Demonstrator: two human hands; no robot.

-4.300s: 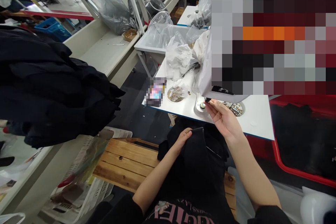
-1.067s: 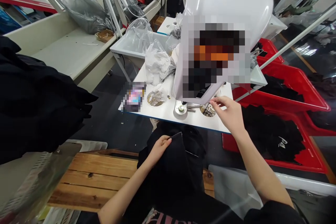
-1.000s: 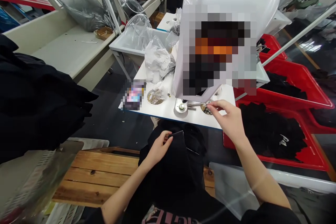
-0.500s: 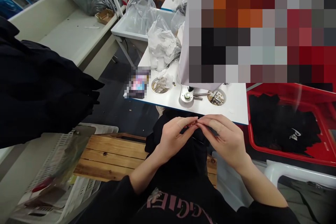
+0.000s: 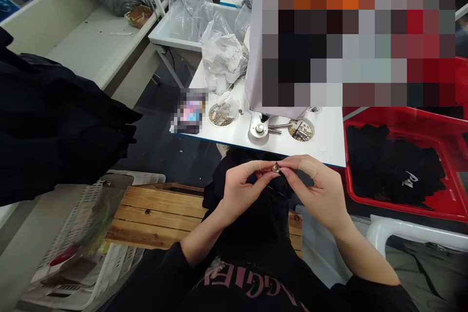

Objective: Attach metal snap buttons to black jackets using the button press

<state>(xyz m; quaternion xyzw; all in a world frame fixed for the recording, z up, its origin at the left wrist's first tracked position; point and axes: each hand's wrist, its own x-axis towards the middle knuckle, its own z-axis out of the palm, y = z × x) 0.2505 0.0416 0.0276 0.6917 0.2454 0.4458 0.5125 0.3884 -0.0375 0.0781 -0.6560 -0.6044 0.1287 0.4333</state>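
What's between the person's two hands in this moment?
In the head view, a small round metal fastener sits pinched between the left hand and the right hand.

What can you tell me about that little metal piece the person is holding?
The metal piece is tiny, round and gold-toned with a shiny, ridged face, and looks like a garment fastener, though its fine detail is too small to make out. It is pinched between the fingertips of the left hand and right hand, held up just over the black garment. Whether it touches the cloth cannot be told.
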